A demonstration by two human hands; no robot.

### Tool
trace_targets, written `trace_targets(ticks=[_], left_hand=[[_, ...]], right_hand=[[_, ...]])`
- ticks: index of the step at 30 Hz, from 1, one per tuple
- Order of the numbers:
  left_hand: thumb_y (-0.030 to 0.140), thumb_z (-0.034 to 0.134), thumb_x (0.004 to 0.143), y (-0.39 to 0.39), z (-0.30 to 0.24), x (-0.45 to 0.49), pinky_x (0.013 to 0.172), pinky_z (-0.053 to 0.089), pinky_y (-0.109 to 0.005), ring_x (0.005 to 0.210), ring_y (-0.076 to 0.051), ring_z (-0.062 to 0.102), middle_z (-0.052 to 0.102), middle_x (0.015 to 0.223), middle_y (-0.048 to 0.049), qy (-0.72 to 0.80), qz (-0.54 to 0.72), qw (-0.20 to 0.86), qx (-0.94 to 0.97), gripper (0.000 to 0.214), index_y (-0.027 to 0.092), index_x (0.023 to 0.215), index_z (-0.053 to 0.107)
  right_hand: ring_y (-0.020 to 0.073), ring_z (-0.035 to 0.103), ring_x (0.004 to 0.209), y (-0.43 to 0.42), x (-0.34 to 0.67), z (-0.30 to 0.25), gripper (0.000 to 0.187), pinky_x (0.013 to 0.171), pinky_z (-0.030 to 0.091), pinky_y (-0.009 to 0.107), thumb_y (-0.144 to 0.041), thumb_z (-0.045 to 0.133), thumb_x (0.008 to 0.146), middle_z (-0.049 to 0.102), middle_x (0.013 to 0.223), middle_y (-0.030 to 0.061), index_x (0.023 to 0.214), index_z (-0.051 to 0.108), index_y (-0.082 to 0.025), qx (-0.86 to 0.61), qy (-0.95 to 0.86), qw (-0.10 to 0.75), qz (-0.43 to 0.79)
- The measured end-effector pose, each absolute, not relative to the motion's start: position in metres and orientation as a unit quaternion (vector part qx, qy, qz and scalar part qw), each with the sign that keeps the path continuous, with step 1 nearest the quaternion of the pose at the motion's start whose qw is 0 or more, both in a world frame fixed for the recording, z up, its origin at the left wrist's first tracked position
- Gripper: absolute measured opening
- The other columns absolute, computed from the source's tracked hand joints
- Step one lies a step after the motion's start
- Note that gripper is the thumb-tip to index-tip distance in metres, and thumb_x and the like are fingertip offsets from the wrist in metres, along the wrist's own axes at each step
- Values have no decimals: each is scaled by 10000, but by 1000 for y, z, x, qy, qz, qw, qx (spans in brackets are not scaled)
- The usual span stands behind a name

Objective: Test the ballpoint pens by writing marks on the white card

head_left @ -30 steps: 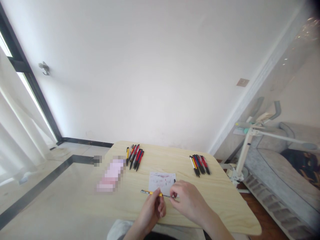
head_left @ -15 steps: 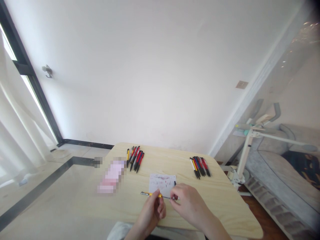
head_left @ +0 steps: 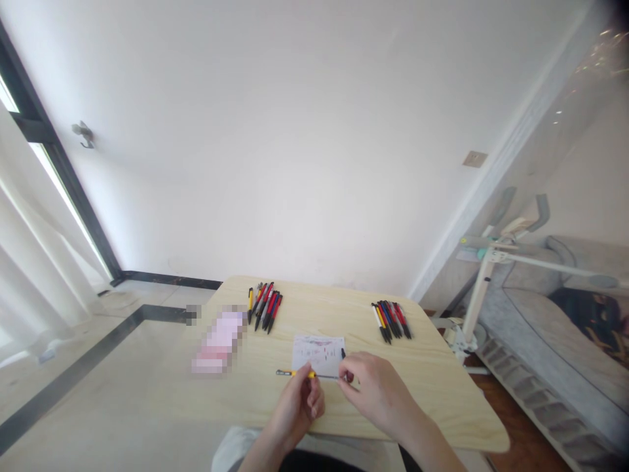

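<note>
My left hand is closed around the yellow barrel of a pen, whose dark clip end points left. From the barrel's right end a thin dark pen refill sticks out, and my right hand pinches its far end. A small black piece shows just above the right fingertips; whether they hold it I cannot tell. Under and behind the fingers lies a white paper with scribbled marks.
A pile of pens lies at the table's back left, another pile at the back right. A blurred pink item is at the left edge of the wooden table. Beyond its right side stands exercise equipment near a grey sofa.
The view has shifted slightly, so the table sits a bit higher. Both hands keep their hold, and a little more of the thin refill shows between them.
</note>
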State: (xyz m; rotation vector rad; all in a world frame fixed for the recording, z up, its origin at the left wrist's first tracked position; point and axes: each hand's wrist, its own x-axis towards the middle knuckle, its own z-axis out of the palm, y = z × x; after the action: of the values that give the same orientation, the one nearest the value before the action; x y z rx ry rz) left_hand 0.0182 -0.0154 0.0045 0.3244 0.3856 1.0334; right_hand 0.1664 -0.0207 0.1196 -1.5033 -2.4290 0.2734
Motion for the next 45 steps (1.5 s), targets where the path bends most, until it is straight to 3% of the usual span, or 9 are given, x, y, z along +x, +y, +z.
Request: trace_targets(ticks=[20,34,45], left_hand=[[388,432,833,-9,4,22,398,137,-205,343,-48,239,272,391,79,178,484,851,103,366,163,545,445],[400,438,825,-8,9,24,402,137,-208,351,-51,244,256,390,76,194,480,851,87,385,160,524,447],[433,544,744,0,9,27,404,127,-217,343,-59,267,286,376,74,222,469,852,69,359,169,516,461]], right_hand=[[109,501,607,-20,208,111,121,570,342,211,-115,488,707,563,644,-25,691,574,-199,-522,-793,251,188],[112,500,593,-2,221,99,127,562,361,212,-120,471,696,572,642,-16,693,575,-194,-518,-782,255,234],[112,480,522,6,228,70,108,497,383,198,-153,461,678,532,558,-16,621,550,-177,-532,-735,275,319]])
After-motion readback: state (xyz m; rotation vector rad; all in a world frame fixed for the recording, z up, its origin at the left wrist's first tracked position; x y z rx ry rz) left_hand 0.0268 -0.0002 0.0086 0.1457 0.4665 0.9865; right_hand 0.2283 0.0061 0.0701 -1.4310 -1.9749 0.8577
